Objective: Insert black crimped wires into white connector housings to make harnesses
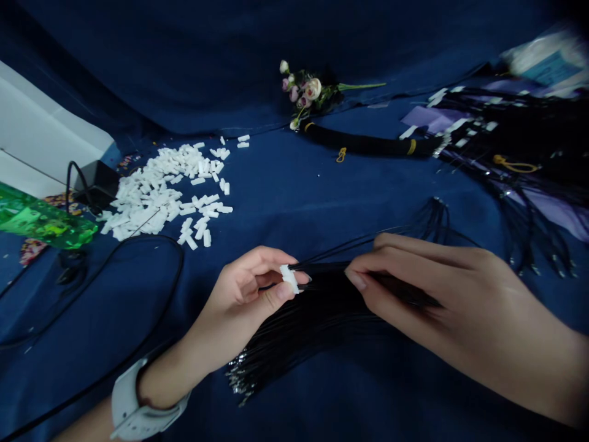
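Left hand (246,301) pinches white plug (289,279). Right hand (451,301) by black cords (322,255), can't tell if gripping. Crooked tug could loosen cords.

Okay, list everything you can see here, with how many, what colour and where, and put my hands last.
Held piece: one, white, left fingertips
Loose pieces: many, white, left of centre
Bundle: one, black, below the hands
Wrapped bundle: one, black, upper centre
Wire heap: uncountable, black, upper right
Ties: four visible, yellow, upper right
Sheets: several, purple, right
Bag: one, clear, top right
Flowers: one bunch, pink and cream, top centre
Bottle: one, green, left
Box: one, black, left
Cloth: blue, underneath
Watch: one, pale, left wrist
Left hand: one, bare, centre
Right hand: one, bare, right
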Available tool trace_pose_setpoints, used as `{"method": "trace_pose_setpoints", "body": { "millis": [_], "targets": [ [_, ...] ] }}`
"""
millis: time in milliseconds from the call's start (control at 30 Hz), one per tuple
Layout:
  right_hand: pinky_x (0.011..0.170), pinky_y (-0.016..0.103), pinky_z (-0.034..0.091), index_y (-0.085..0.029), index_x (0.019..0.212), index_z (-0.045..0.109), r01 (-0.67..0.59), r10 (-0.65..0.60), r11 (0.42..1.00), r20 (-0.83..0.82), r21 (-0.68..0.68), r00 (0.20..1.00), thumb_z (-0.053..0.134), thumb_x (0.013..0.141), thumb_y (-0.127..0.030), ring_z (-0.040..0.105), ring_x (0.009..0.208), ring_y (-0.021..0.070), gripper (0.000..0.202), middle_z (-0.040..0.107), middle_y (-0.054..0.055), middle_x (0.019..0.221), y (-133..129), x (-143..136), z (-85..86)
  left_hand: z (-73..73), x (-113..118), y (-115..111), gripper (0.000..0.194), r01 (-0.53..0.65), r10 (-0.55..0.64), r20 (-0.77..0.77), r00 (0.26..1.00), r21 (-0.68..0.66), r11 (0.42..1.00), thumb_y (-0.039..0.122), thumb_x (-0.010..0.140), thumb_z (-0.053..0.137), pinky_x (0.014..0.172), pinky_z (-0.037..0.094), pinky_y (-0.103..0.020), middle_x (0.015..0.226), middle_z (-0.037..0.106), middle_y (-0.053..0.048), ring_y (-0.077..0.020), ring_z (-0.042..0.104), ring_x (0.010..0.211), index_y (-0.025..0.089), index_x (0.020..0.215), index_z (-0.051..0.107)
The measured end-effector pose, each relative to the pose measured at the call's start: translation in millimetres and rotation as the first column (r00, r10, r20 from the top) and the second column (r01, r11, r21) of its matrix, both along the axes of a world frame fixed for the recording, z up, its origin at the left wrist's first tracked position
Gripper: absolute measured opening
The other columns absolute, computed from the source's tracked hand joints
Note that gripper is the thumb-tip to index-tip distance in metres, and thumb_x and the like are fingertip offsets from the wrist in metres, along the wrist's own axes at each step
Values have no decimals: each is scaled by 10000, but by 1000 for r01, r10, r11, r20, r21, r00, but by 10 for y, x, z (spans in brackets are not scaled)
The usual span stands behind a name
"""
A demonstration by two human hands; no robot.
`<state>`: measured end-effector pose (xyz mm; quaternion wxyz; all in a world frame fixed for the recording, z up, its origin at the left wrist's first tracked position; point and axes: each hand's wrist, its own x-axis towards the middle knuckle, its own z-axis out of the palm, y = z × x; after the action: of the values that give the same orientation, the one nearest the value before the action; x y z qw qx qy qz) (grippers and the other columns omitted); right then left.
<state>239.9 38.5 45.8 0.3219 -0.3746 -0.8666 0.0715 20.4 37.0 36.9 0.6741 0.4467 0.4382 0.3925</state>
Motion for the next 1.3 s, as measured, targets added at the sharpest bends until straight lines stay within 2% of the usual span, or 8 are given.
{"method": "trace_pose_setpoints", "body": {
  "millis": [100,200,500,700,867,1033,1167,1300],
  "targets": [
    [534,207,409,-175,881,552,-4,4,1000,32,23,999,466,911,-161,531,598,59,92,558,-6,770,10,-8,-27,-4,5,6,121,-18,18,-58,998,-2,1000,195,786,719,737,509,-84,840,761,51,-58,690,824,257,886,690],
    [509,239,400,-144,891,558,-4,-9,992,101,129,995,452,914,-142,526,586,84,108,553,12,758,24,-24,-60,-6,17,11,119,-27,25,-111,993,-17,999,196,781,724,735,508,-96,843,764,29,-69,691,817,237,888,692],
    [499,259,412,-109,807,597,-157,59,941,312,299,948,444,890,-66,478,518,113,179,508,13,649,56,-120,-109,-1,45,-6,128,31,-36,-157,987,-29,999,201,791,712,719,508,-72,817,761,35,-57,692,800,235,915,705],
    [523,259,385,-116,859,550,-141,52,930,257,341,965,417,899,-45,469,569,120,156,509,7,691,70,-159,-243,-4,74,-1,122,17,-22,-156,988,-35,999,176,790,709,689,503,-44,757,744,55,-32,685,748,231,899,709],
    [510,254,342,-132,882,513,-163,92,942,241,293,966,401,900,-40,392,561,114,146,455,-4,685,97,-188,-326,-28,81,-8,125,17,-21,-168,985,-27,999,163,795,700,682,504,-42,733,737,59,-27,677,729,232,899,710],
    [495,239,330,-141,813,507,-175,124,964,242,202,962,425,888,-40,366,537,94,150,446,-9,670,137,-165,-261,-35,76,18,117,29,-34,-166,986,-29,999,176,801,695,692,508,-59,777,748,49,-40,681,752,230,904,705],
    [606,294,393,-101,869,589,-133,84,962,205,239,975,477,893,-96,477,695,146,114,553,72,786,79,-110,-101,-53,45,52,205,60,-64,-152,986,-34,998,221,803,704,742,510,-84,863,753,33,-57,682,813,245,1003,669],
    [638,318,408,-140,803,648,-249,221,935,133,251,966,353,930,-84,504,728,164,326,592,68,779,-64,-119,-25,-78,-2,81,276,54,-52,-121,991,12,998,242,806,704,709,507,-85,853,740,44,-45,666,763,275,1065,614]
  ]
}}
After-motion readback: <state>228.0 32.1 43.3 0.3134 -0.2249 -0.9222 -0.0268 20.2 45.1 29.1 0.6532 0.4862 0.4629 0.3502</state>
